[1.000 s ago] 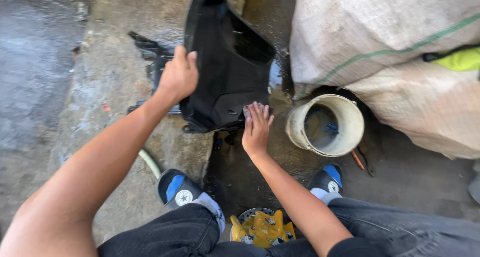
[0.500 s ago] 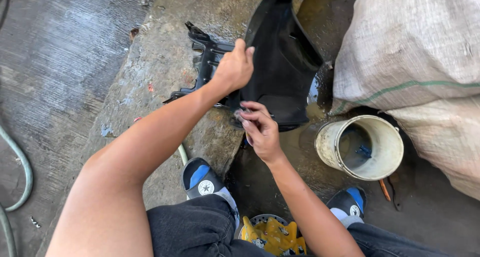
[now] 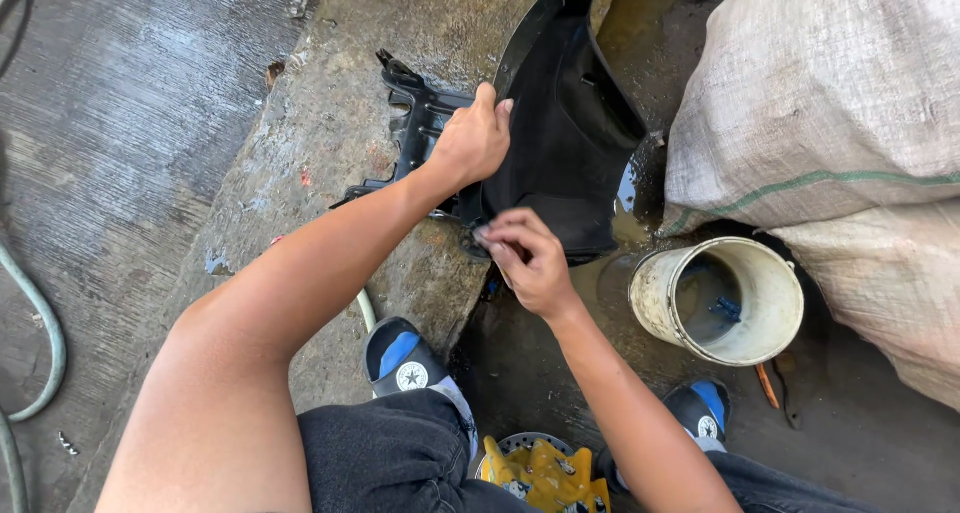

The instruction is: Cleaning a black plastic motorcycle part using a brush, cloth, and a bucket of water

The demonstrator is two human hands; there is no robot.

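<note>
Two big off-white woven sacks (image 3: pixel 820 103) at right, green stripe, stacked above a cream bucket (image 3: pixel 716 299).

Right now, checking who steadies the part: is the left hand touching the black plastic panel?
Touching. The head view shows the left hand gripping the edge of the black plastic panel, fingers curled over it.

Left hand (image 3: pixel 470 143) gripping black plastic panel (image 3: pixel 570 143), right hand (image 3: pixel 530 258) at its lower edge.

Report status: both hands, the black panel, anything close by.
Left hand grips black plastic panel at its edge. Right hand pinches small pad at panel's lower rim. Cream bucket stands beside, apart.
</note>
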